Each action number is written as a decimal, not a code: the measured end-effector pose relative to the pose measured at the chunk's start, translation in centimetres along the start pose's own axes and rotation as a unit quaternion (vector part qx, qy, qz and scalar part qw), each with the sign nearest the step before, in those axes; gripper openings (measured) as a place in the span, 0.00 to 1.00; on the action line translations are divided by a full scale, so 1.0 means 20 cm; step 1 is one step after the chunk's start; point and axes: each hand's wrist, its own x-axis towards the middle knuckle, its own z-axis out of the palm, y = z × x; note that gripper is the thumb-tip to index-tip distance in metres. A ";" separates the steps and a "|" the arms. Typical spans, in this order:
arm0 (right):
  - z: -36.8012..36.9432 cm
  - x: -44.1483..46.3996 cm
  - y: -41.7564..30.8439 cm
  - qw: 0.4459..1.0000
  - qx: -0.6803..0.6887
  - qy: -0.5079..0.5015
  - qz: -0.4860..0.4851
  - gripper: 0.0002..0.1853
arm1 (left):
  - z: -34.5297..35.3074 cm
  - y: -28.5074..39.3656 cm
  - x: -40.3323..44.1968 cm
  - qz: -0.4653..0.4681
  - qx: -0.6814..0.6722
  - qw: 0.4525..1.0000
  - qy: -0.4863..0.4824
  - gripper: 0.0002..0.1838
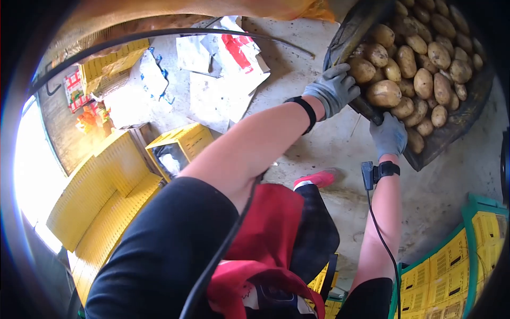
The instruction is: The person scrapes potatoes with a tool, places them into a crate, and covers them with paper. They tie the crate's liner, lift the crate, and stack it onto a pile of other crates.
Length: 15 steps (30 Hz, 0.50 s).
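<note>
Potatoes (423, 85) fill a dark, dirt-stained container (451, 134) at the upper right, which appears tilted in the view. My left hand (333, 91), in a grey glove, has its fingers curled over the container's near dark rim. Lower along that same edge, my gloved right hand (389, 136) grips the rim's end, with its fingers partly hidden. Several potatoes lie right beside both hands. A small dark device (367, 174) with a cable is strapped at my right wrist.
Yellow crates (106, 196) are stacked at the left, with another yellow crate (187, 142) nearby. White sheets (212, 98) lie on the concrete floor. More yellow crates (446, 274) stand within a green frame (470, 239) at the lower right. My red shoe (320, 178) is below.
</note>
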 end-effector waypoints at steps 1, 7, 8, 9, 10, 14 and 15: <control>0.03 -0.01 0.00 1.000 0.004 0.011 -0.002 0.17 | -0.01 -0.01 -0.02 0.017 -0.003 1.000 0.006 0.16; 0.02 -0.01 0.01 0.998 0.043 0.046 -0.026 0.17 | -0.06 -0.15 0.00 0.135 -0.108 0.981 -0.088 0.40; 0.01 -0.01 0.01 0.997 0.046 0.050 -0.031 0.18 | -0.07 -0.18 0.00 0.157 -0.130 0.973 -0.109 0.46; 0.00 -0.02 0.01 0.997 0.048 0.056 -0.037 0.19 | -0.11 -0.20 0.00 0.178 -0.133 0.968 -0.120 0.46; -0.01 -0.03 0.00 0.996 0.050 0.060 -0.044 0.20 | -0.15 -0.22 -0.04 0.194 -0.114 0.971 -0.084 0.46; 0.07 -0.08 -0.01 0.989 -0.004 0.144 -0.028 0.21 | -0.78 -0.30 -0.48 0.113 -0.311 0.942 -0.062 0.40; 0.11 -0.06 0.01 0.988 0.029 0.145 -0.036 0.20 | -0.92 -0.34 -0.69 0.119 -0.336 0.934 -0.033 0.34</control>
